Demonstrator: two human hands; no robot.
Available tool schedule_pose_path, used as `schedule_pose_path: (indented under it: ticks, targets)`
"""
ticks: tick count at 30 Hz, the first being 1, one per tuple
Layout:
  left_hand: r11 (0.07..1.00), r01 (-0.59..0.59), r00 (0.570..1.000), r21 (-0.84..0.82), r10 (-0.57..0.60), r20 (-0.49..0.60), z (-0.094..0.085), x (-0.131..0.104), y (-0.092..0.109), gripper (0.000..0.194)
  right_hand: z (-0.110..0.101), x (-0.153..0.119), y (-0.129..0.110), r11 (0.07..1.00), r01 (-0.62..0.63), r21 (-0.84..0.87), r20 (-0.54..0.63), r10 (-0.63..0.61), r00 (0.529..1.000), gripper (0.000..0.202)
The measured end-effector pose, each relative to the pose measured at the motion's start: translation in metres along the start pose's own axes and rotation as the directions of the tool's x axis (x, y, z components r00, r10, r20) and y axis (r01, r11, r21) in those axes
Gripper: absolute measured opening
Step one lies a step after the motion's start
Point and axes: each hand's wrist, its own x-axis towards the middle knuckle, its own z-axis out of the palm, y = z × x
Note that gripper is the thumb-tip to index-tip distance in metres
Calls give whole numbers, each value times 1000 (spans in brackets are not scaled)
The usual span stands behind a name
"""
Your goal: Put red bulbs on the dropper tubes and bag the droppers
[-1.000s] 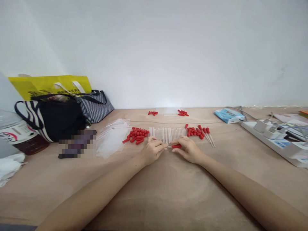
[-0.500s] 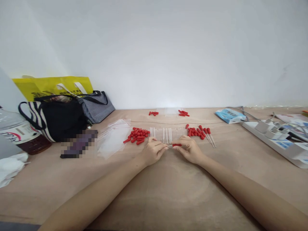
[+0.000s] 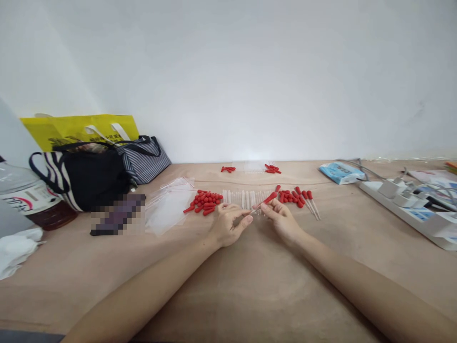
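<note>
Between my two hands is a dropper (image 3: pixel 271 196), a thin glass tube with a red rubber bulb on its upper right end, held at a slant. My left hand (image 3: pixel 228 226) is closed in a pinch on the glass tube near its lower end. The thumb and fingers of my right hand (image 3: pixel 283 221) close around the lower part of the bulb. Just behind my hands lies a row of clear glass tubes (image 3: pixel 235 197). A heap of red rubber bulbs (image 3: pixel 207 202) lies to their left. More red bulbs (image 3: pixel 284 196) and two assembled droppers (image 3: pixel 312 204) lie on the right.
Clear zip bags (image 3: pixel 167 209) lie left, beside a blurred dark flat object (image 3: pixel 117 214). Farther left are a drink bottle (image 3: pixel 39 200), a black bag (image 3: pixel 93 178) and a striped bag (image 3: pixel 145 159). A blue packet (image 3: pixel 341 171) and a power strip (image 3: pixel 403 209) sit right.
The dropper has gone from nearly level to slanted, its red bulb raised up and right. My right hand has shifted slightly right, and more of the bulb shows.
</note>
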Motion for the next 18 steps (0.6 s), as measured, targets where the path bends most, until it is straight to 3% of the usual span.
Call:
schedule_pose_path:
  ticks: [3,6,9,11,13,18]
  targets:
    - [992,23,998,120,-16,-54,-2,1,-9,22,-28,14,-9,990,30,-139,-188,-56,980,30]
    - [973,31,994,227,-6,-107,-1,2,-19,15,-69,24,-16,928,-35,-371,-414,-132,901,39]
    - [961,53,994,273,-24,-108,2,4,-26,11,-105,27,-18,685,-293,-668,-572,-220,790,41]
    - [956,55,995,289,-28,-98,3,4,-27,10,-121,28,-16,513,-436,-739,-591,-185,785,40]
    - [954,48,996,296,-21,-92,4,3,-27,9,-129,30,-11,393,-504,-769,-590,-135,796,40]
    - [952,41,997,304,-21,-70,5,2,-28,9,-139,34,2,282,-518,-808,-570,-149,808,39]
